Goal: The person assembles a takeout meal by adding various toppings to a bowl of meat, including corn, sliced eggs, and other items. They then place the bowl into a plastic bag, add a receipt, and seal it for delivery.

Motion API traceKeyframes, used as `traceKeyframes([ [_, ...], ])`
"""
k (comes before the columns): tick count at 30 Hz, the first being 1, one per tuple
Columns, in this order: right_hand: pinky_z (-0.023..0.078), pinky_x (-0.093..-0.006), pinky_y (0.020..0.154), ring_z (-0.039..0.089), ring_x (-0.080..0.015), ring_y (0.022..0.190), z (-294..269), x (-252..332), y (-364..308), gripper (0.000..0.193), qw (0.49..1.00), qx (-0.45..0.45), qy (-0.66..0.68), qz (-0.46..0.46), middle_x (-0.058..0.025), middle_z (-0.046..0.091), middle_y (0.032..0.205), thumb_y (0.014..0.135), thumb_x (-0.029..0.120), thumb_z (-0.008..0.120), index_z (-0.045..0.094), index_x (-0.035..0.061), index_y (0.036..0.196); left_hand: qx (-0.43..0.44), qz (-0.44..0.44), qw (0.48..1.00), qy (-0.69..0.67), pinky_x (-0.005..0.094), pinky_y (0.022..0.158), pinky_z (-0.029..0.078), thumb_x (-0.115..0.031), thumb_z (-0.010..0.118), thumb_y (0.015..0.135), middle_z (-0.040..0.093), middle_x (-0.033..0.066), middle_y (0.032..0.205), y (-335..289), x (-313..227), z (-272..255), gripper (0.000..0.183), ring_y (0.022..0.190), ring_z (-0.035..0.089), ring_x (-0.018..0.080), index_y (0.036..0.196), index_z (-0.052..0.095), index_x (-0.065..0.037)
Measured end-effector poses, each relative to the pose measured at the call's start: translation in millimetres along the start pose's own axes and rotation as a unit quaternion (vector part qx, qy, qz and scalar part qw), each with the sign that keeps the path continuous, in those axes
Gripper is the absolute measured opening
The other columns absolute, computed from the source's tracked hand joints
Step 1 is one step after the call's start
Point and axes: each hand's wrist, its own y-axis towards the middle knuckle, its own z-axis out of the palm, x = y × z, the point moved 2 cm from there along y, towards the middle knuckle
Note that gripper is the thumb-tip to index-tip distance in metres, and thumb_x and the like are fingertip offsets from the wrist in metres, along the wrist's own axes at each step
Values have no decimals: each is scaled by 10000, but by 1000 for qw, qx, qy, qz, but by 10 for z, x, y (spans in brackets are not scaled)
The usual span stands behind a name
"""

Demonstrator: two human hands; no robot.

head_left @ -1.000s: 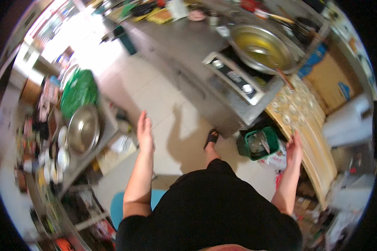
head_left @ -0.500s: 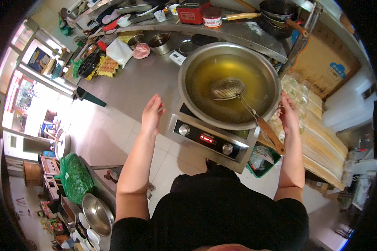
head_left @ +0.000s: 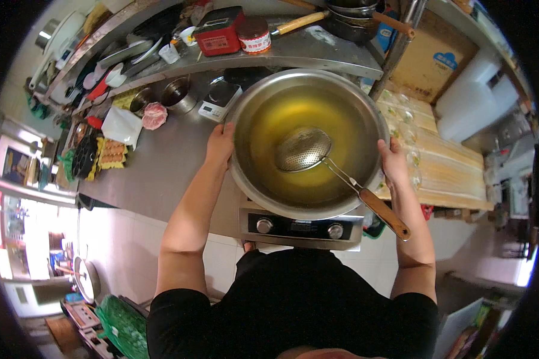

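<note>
A wide metal basin (head_left: 245, 185) with clear yellow liquid (head_left: 269, 116) in it sits over the induction cooker (head_left: 302, 228). My left hand (head_left: 221, 142) is closed on the basin's left rim. On the right side, my right hand (head_left: 394, 161) grips the opposite rim, its thumb on top and its other fingers mostly hidden behind the wall. A perforated metal skimmer (head_left: 305, 149) lies in the basin, bowl in the liquid. Its wooden handle (head_left: 384, 214) leans over the near right rim and sticks out above my right forearm.
Left of the basin, the steel counter (head_left: 161, 173) holds a kitchen scale (head_left: 220, 100), a metal pot (head_left: 179, 96), raw meat (head_left: 154, 115) and eggs (head_left: 112, 154). A shelf (head_left: 293, 52) with a red box (head_left: 219, 31) and a jar (head_left: 254, 36) runs behind. Wooden boards (head_left: 446, 155) lie right.
Both hands have closed on the basin's rim; my left hand was apart from it before. The view has shifted, and the cooker's red display now looks dark.
</note>
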Motion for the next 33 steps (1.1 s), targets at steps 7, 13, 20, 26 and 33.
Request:
traceKeyframes([
  [7,397,-281,939,532,-195,1088,508,208,-538,369,998,-46,-26,-26,-140,582,1222,969,134,502,459,-45,1288,51,22,998,3,325,743,479,-341,489,978,630,103,975,234,87,-592,372,859,585,180,1086,564,7],
  [13,374,-303,985,505,-192,1144,1470,452,-914,394,997,-82,-11,-1,-130,550,1261,980,160,486,436,-59,1303,44,14,999,-6,325,767,475,-364,497,973,624,97,1000,114,-296,-1545,409,877,580,177,1091,552,24],
  [20,383,-284,952,521,-171,1097,2670,337,-1114,366,998,18,38,54,-99,575,1203,987,201,488,478,-21,1279,-31,35,998,-48,312,839,449,-366,478,978,622,103,1071,300,-56,-2905,452,959,569,179,1205,542,20],
  [26,403,-266,837,531,-131,930,3770,-37,-1126,357,988,98,5,121,-55,603,1028,971,267,525,524,46,1250,-137,27,988,71,331,826,447,-358,434,985,629,115,1043,305,290,-3933,444,938,571,198,1151,580,28],
  [33,416,-299,675,517,-148,772,4837,-675,-1000,484,965,160,-65,196,-63,586,915,939,318,573,452,40,1316,-185,8,960,209,362,854,446,-375,421,991,629,127,1046,618,1137,-4904,458,962,573,230,1127,582,32],
])
